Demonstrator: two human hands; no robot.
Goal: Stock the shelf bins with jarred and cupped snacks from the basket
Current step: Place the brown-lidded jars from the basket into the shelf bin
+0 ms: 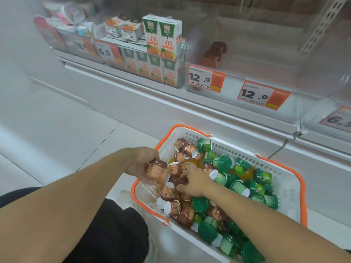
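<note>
A white basket with an orange rim (pixel 288 168) sits on the floor below the shelf, full of brown-labelled cups (pixel 171 207) and green-lidded cups (pixel 224 163). My left hand (pixel 141 164) holds a couple of brown cups (pixel 155 170) over the basket's left edge. My right hand (pixel 192 182) reaches into the pile and its fingers curl round another brown cup (pixel 180 181). Above, a clear shelf bin (pixel 247 59) holds one brown cup (pixel 213 53) lying toward its left side.
Juice cartons (pixel 162 37) fill the bin to the left of the clear one. Orange price tags reading 12.0 (pixel 206 78) hang on the shelf front. A slotted upright (pixel 322 23) rises at the right. My dark trouser leg (pixel 106 230) is beside the basket.
</note>
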